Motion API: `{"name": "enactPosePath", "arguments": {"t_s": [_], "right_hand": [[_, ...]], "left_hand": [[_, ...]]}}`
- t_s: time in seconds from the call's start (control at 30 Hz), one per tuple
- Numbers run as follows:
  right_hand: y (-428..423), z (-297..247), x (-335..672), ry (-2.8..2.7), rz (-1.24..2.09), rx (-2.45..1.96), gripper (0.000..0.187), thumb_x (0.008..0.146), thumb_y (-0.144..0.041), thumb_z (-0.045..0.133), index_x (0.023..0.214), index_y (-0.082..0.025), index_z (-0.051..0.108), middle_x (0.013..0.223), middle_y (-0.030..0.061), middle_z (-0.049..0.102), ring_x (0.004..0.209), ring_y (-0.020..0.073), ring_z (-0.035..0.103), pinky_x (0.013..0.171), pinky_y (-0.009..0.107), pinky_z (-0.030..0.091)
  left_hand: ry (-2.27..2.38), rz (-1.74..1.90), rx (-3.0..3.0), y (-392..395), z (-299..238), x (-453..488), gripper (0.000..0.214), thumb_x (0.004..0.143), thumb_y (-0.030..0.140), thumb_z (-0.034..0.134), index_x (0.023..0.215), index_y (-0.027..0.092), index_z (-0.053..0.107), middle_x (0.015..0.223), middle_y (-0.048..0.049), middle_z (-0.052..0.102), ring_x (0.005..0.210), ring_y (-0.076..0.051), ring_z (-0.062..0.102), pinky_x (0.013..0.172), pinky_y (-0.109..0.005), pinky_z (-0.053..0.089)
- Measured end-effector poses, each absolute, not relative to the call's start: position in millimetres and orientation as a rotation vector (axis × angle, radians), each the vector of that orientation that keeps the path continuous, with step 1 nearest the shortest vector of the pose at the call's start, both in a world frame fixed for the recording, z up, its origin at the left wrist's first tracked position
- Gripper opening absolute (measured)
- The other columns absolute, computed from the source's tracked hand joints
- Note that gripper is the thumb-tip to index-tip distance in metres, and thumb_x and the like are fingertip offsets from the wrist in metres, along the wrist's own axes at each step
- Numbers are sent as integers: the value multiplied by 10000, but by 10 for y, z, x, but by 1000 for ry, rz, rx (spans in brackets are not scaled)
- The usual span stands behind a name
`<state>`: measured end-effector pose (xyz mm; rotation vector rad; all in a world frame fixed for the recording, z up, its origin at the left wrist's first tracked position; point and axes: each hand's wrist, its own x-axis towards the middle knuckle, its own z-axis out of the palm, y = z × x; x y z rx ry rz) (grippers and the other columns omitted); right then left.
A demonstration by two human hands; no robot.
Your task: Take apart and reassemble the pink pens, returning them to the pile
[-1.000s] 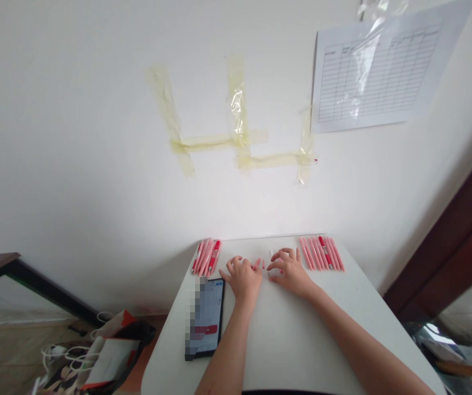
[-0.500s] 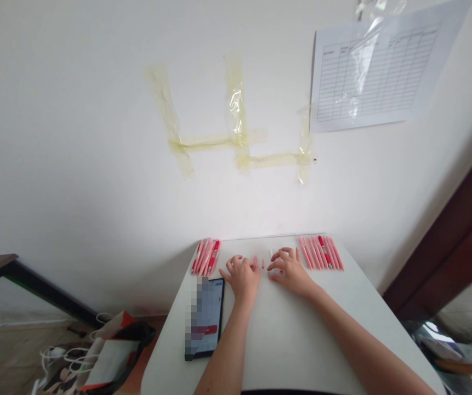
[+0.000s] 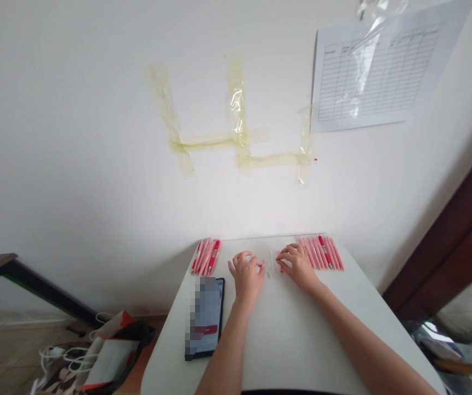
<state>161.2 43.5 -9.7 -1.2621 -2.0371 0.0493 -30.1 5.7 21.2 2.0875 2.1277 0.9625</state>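
My left hand rests on the white table with its fingers curled in; what they hold is hidden. My right hand lies just to its right, fingers pinched together on a small red piece beside a thin clear tube. A bundle of pink and red pens lies at the table's far left corner, left of my left hand. A neat row of pink pens lies at the far right, touching my right hand's knuckles.
A phone with a lit screen lies at the table's left edge beside my left forearm. The wall behind carries yellowed tape strips and a printed sheet. Bags and cables sit on the floor at left.
Both hands slid a little away from me. The right hand moved right to the pen row. The pink piece seen between the hands is now covered by my left fingers.
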Motion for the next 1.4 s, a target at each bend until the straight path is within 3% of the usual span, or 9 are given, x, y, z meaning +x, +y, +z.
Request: {"name": "enactPosePath", "arguments": {"t_s": [0.13,0.33,0.7,0.97,1.4], "right_hand": [[402,-65,1597,-2079,10,-1266,151,943,-304,612,965,-272,758,1080,72,699,1194,304,497,1100,548,337],[324,5,1553,-2130,29,-1266,151,933,-287,613,913,-279,763,1094,56,692,1208,294,484,1141,568,282],[246,104,1519,-2190,-29,-1265,182,941,-277,581,951,-287,763,1106,67,683,1248,310,464,1176,640,196],[221,115,1499,-2288,-51,-1226,231,899,-194,598,962,-326,776,1130,46,671,1284,312,431,1189,701,100],[245,90,1485,-2368,-78,-1166,379,845,-62,583,906,-369,796,1151,22,663,1312,303,410,1212,677,53]], "left_hand": [[1992,830,2156,25,192,-253,32,810,299,730,792,271,726,1278,-36,601,1322,-268,431,1195,-669,190],[2015,738,2162,11,172,-238,100,786,347,757,813,260,719,1302,-50,588,1338,-291,411,1184,-724,162],[2071,682,2166,-20,194,-188,147,877,266,613,802,259,739,1339,-64,583,1336,-287,417,1180,-738,173],[2178,722,2104,-2,206,-231,141,887,263,631,868,292,768,1364,-59,586,1341,-296,430,1162,-743,228],[2236,808,2010,38,192,-257,191,916,281,584,944,282,773,1341,-84,588,1325,-305,428,1153,-714,248]]}}
